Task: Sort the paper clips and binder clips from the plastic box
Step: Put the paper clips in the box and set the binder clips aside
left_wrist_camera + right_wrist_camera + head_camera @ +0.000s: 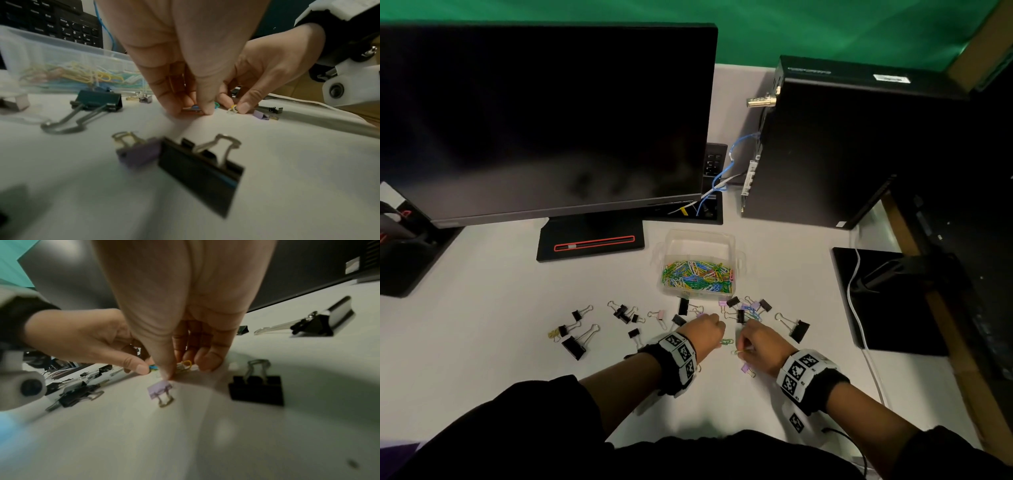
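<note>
A clear plastic box (726, 240) holds a heap of coloured paper clips (697, 272). Black, pink and purple binder clips (619, 313) lie scattered on the white table in front of it. My left hand (710, 330) is down at the table and pinches a blue paper clip (194, 107) between thumb and fingertips. Right beside it, my right hand (744, 346) pinches a yellow paper clip (186, 363) with a white one against it. A green paper clip (726, 342) lies between the hands. A purple binder clip (160, 389) sits just under my right hand.
A dark monitor (544, 120) on its stand (590, 243) is at the back left, a black computer tower (842, 144) at the back right. A black base (887, 301) with a white cable (858, 308) lies to the right. A large black binder clip (798, 329) is near my right hand.
</note>
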Demonstrator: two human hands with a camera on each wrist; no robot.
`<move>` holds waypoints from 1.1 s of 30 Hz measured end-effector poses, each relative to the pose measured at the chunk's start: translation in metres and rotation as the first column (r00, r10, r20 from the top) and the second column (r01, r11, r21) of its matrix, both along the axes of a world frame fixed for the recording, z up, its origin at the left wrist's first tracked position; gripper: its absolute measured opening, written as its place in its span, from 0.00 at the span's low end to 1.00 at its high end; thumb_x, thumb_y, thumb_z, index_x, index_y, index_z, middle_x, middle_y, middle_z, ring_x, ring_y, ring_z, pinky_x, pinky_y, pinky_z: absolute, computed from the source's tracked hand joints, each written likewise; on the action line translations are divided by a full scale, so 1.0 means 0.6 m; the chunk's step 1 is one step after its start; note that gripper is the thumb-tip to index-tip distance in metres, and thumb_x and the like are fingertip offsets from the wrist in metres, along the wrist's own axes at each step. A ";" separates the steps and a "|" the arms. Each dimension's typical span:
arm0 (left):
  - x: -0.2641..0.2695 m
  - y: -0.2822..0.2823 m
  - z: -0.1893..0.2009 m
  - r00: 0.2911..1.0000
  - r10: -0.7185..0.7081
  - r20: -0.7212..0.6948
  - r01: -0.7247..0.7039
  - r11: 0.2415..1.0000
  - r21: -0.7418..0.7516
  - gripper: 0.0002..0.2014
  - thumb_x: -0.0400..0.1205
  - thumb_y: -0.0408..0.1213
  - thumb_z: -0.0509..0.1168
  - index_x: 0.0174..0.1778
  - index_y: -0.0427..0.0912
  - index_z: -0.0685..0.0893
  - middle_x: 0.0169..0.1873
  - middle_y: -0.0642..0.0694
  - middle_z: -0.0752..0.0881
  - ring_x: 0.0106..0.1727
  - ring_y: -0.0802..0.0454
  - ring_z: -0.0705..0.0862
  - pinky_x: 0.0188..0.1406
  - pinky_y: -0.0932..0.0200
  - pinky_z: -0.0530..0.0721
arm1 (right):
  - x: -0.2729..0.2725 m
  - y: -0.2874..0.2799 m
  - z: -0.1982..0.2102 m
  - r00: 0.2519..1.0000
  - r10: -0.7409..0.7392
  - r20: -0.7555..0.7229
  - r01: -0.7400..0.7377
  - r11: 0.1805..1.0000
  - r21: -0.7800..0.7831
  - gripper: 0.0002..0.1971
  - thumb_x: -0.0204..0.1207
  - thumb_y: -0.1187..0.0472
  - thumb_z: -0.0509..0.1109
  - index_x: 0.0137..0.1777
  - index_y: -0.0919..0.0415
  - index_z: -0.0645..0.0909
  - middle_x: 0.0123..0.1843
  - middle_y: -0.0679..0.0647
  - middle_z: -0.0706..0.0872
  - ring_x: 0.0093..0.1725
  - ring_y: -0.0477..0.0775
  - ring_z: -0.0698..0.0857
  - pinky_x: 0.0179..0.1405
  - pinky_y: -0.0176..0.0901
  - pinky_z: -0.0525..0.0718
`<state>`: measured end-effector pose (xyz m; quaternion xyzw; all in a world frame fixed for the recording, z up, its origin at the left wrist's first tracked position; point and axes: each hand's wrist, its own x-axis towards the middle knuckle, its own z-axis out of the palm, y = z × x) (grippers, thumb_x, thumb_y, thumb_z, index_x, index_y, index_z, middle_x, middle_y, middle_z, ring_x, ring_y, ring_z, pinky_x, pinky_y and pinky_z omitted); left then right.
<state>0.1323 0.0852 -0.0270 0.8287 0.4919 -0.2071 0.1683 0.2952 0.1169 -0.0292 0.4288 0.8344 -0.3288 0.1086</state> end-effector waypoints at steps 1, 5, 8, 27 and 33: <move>0.002 -0.002 0.007 0.999 -0.026 -0.043 0.026 1.000 -0.003 0.12 0.82 0.22 0.53 0.58 0.24 0.76 0.59 0.30 0.77 0.62 0.34 0.75 0.59 0.45 0.73 | -0.001 -0.001 -0.001 1.000 0.000 0.008 0.000 1.000 0.001 0.05 0.71 0.66 0.67 0.39 0.55 0.77 0.47 0.50 0.72 0.45 0.52 0.78 0.48 0.37 0.74; 0.004 -0.006 0.000 0.999 -0.023 -0.049 0.024 0.999 0.026 0.17 0.77 0.14 0.50 0.61 0.23 0.71 0.60 0.26 0.75 0.62 0.32 0.75 0.59 0.39 0.77 | 0.000 -0.003 -0.002 1.000 -0.001 0.007 0.001 1.000 0.018 0.13 0.72 0.65 0.67 0.32 0.49 0.70 0.43 0.49 0.73 0.46 0.53 0.79 0.45 0.38 0.74; 0.004 -0.002 -0.001 0.999 -0.027 -0.035 0.029 0.999 0.041 0.16 0.77 0.14 0.50 0.60 0.23 0.71 0.59 0.26 0.75 0.62 0.32 0.76 0.58 0.42 0.76 | 0.005 0.001 0.001 1.000 -0.016 -0.022 0.017 1.000 0.026 0.20 0.71 0.63 0.70 0.27 0.44 0.64 0.33 0.43 0.72 0.33 0.41 0.73 0.34 0.28 0.68; -0.026 0.000 0.004 0.962 0.195 0.191 -0.177 0.978 -0.106 0.11 0.82 0.25 0.55 0.59 0.26 0.74 0.59 0.29 0.78 0.62 0.35 0.77 0.59 0.46 0.75 | -0.111 0.147 0.080 0.887 -0.317 -0.335 0.344 0.939 0.022 0.02 0.69 0.62 0.76 0.38 0.60 0.88 0.40 0.53 0.90 0.35 0.45 0.82 0.42 0.40 0.81; -0.067 0.026 0.028 0.776 0.404 0.485 -0.384 0.912 -0.145 0.05 0.83 0.34 0.59 0.45 0.37 0.79 0.47 0.39 0.81 0.48 0.47 0.76 0.51 0.57 0.72 | -0.059 0.162 0.069 0.864 -0.347 -0.365 0.413 0.903 0.120 0.09 0.77 0.61 0.67 0.50 0.61 0.87 0.51 0.57 0.87 0.43 0.51 0.80 0.47 0.39 0.75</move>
